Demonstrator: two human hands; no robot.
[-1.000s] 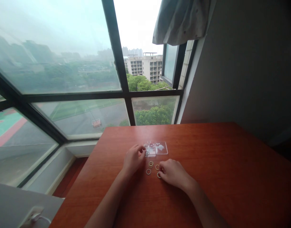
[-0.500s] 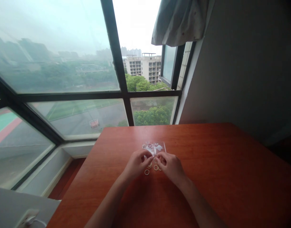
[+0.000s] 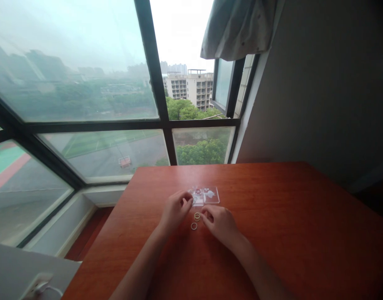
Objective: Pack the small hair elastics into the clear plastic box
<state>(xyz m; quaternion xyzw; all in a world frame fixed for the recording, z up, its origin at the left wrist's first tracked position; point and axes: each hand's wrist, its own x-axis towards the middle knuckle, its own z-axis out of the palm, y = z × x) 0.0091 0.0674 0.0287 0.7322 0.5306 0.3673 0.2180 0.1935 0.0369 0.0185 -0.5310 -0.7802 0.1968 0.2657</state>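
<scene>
A small clear plastic box (image 3: 207, 195) with tiny parts inside lies on the reddish wooden table (image 3: 288, 233). Just in front of it lie small pale rings (image 3: 194, 225). My left hand (image 3: 174, 210) rests at the box's left edge, fingers curled and pinched at something too small to name. My right hand (image 3: 219, 222) lies to the right of the rings, its fingertips bent down onto the table next to a ring (image 3: 197, 216); whether it holds one is hidden.
The table meets a large dark-framed window (image 3: 160, 104) at its far edge and a grey wall (image 3: 319, 91) on the right. A curtain (image 3: 238, 27) hangs at the top. A white plug with cable (image 3: 38, 285) sits at lower left.
The right hand moved from the rings on the right toward the middle, met the left hand, and now rests by the rings. The left hand returned to the box's left edge.
</scene>
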